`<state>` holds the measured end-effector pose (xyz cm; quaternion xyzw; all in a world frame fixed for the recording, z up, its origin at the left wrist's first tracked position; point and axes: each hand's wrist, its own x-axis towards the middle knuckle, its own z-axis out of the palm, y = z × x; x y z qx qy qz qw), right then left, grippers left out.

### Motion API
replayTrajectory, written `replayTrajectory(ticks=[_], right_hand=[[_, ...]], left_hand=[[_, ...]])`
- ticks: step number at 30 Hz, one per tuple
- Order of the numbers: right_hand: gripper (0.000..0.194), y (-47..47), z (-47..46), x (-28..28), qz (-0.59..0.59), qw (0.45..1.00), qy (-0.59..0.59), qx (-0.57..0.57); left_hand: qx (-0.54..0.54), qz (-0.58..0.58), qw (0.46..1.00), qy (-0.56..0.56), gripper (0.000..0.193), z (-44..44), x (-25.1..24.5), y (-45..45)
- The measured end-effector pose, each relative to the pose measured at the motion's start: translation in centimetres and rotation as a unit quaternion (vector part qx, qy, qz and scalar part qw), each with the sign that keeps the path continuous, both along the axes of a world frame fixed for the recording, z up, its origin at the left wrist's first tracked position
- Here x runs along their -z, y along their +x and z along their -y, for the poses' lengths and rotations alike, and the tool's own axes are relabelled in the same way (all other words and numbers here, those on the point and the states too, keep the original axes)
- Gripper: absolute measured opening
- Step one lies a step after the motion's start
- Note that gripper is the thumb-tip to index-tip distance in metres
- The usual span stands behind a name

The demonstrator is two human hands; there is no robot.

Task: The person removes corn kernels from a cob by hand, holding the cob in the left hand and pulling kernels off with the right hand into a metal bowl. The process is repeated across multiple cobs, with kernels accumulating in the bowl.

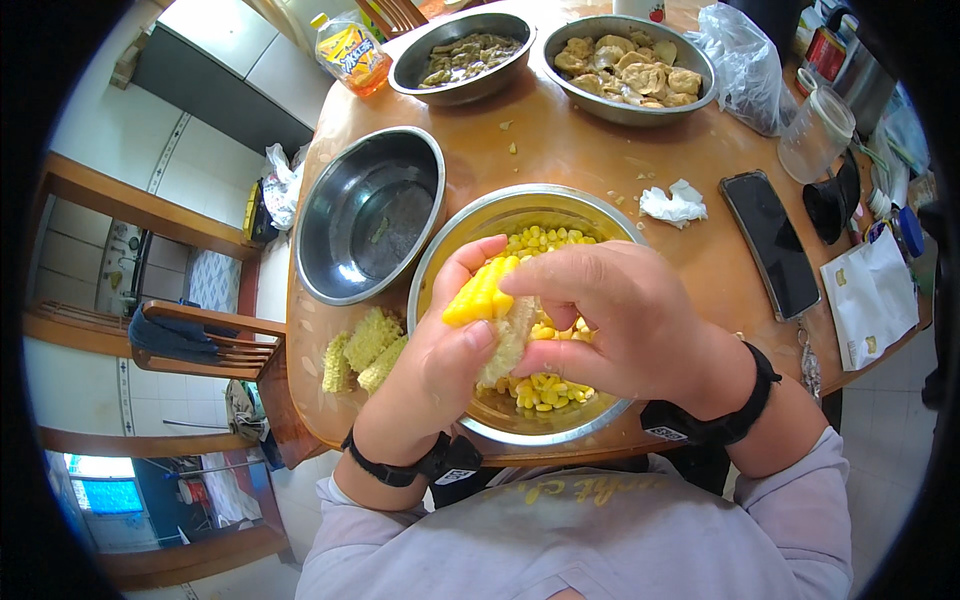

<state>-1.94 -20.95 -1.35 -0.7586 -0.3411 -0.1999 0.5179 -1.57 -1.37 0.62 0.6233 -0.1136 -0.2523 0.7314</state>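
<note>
My left hand (450, 352) grips a piece of corn on the cob (484, 292) above a metal basin (517, 196). Yellow kernels still cover one side of the cob, while its lower right side is stripped pale. My right hand (611, 322) is at the cob's right side, its index finger on the kernels and its thumb close to the bare part. Loose corn kernels (551, 390) lie in the basin beneath both hands, which hide part of them. Several stripped cobs (371, 341) rest on the wooden table (487, 142) left of the basin.
A dark metal bowl (375, 217) stands to the left. At the back are a drink bottle (351, 56), a bowl of dark food (472, 60) and a bowl of tofu puffs (630, 67). On the right lie crumpled tissue (673, 204), a smartphone (772, 244), a tissue pack (868, 296) and a clear plastic cup (817, 135).
</note>
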Motion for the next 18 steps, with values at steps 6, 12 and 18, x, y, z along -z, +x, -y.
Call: replayTrajectory(ticks=[6, 12, 18], right_hand=[[0.038, -0.1, 0.0, -0.5, -0.007, 1.0, -0.018, -0.004], [0.029, 0.3, -0.3, 0.4, 0.011, 0.997, -0.068, -0.022], [0.027, 0.7, -0.9, 1.9, 0.045, 0.999, -0.007, -0.004]], left_hand=[[-0.001, -0.001, 1.0, -0.01, 0.088, 0.1, 0.2, -0.2], [0.008, 0.003, 1.0, 0.017, 0.077, 0.1, 0.3, 0.0], [-0.08, 0.081, 0.988, 0.103, 0.065, 0.0, 0.5, -0.5]])
